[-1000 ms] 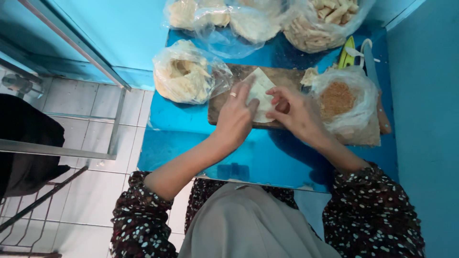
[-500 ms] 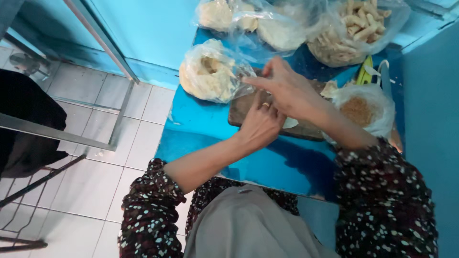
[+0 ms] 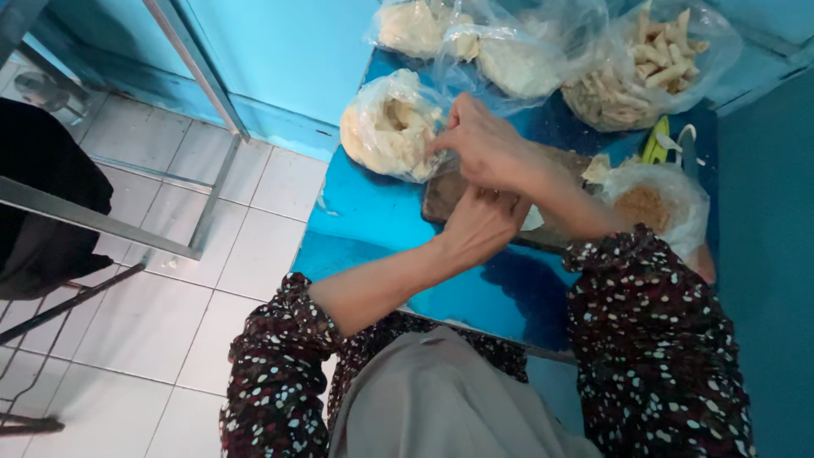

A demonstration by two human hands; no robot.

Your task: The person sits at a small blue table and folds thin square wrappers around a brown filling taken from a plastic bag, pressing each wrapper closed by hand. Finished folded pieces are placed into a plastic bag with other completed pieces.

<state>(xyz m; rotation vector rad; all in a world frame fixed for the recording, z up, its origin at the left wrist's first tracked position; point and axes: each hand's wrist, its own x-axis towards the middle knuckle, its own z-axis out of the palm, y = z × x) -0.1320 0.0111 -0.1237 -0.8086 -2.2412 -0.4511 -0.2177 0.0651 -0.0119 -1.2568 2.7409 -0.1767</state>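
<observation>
Even, bright overhead light; glare on the glossy blue table (image 3: pixel 381 229) below the fingers, soft arm shadow there, slight motion blur, edges bowed.

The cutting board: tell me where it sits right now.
In the head view, the cutting board lies on the blue table, mostly hidden under both hands, between the bag of dough and the bag of crumbs.
</observation>
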